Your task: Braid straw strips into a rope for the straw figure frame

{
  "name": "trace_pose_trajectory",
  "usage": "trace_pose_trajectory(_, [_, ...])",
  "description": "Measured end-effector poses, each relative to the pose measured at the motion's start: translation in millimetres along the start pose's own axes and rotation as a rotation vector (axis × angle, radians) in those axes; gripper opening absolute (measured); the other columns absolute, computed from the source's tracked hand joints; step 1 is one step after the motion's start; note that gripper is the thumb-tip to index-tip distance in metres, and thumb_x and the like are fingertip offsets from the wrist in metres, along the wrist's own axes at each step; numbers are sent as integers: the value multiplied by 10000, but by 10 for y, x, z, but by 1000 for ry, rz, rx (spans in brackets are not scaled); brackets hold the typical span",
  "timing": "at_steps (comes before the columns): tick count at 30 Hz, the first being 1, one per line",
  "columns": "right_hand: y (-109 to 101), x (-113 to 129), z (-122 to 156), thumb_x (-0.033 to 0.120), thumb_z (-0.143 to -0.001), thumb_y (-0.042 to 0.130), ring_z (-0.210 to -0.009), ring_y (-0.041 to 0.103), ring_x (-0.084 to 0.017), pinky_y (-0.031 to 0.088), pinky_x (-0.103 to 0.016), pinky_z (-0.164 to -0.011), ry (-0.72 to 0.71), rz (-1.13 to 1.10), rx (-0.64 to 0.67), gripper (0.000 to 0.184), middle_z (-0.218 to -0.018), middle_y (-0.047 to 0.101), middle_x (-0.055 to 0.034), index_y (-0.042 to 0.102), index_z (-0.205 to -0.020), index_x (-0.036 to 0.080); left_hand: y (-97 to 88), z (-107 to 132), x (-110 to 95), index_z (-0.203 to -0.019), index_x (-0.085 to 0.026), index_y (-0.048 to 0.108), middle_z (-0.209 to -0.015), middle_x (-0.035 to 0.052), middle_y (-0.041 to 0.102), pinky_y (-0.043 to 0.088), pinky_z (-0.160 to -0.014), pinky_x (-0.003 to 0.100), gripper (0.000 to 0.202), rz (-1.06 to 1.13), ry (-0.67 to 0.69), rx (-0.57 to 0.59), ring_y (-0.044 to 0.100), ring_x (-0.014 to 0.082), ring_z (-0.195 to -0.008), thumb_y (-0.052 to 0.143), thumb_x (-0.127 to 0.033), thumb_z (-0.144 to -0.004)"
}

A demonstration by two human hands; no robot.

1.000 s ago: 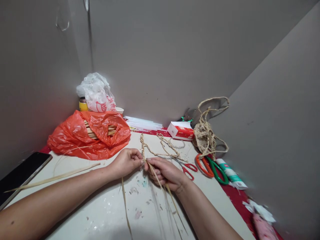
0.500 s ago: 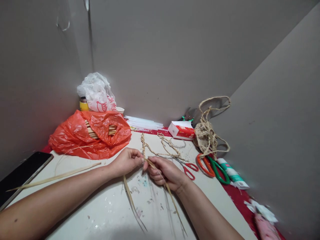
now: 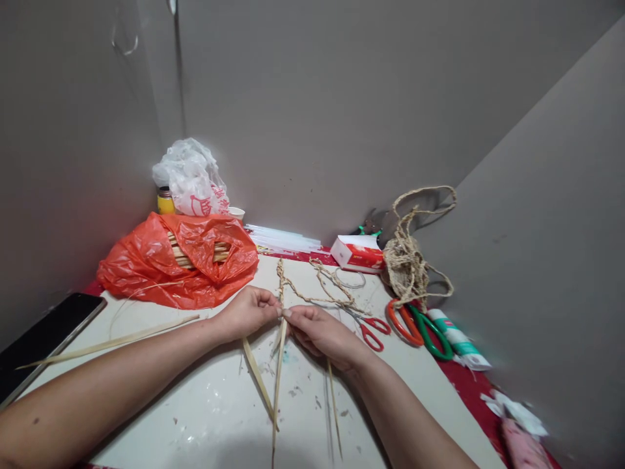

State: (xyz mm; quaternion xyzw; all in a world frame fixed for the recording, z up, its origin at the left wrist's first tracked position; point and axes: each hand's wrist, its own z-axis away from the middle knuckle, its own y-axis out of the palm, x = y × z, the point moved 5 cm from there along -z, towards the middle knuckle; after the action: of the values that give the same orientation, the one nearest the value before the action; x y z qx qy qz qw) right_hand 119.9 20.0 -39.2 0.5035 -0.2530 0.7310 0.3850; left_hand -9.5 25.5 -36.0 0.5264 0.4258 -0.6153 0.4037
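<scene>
Braided straw (image 3: 280, 280) runs lengthwise away from both pinching hands.

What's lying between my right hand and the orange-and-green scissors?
Head view: small red-handled scissors lie between the right hand and the orange-and-green scissors.

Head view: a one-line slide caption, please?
On the white table, left hand and right hand pinch a straw braid, loose strands trailing.
</scene>
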Motion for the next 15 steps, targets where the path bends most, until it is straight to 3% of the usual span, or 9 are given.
trace_pose_trajectory(6, [-12,13,7,481,-746,602,-358,164,-24,84,-187,-328,1,-2,39,424,-436,286,95,359,-566,184,31,14,8,-712,-148,564,-476,-56,470,193,-413,194,228,52,-98,53,313,46,-394,611,-370,-690])
trace_pose_trajectory(10, [31,21,14,463,-730,610,-336,153,-22,74,-184,-321,25,-79,70,372,-408,291,102,427,-581,175,34,39,-42,-694,-147,559,-464,-51,496,165,-395,195,221,97,-144,64,274,34,-351,602,-364,-690])
trace_pose_trajectory(15, [29,-23,-16,382,-738,595,-307,161,-25,65,-205,-320,51,-1,-91,286,-355,285,93,573,-603,131,56,42,-56,-648,-144,551,-465,-29,518,214,-415,187,128,139,-127,64,336,43,-368,550,-263,-697])
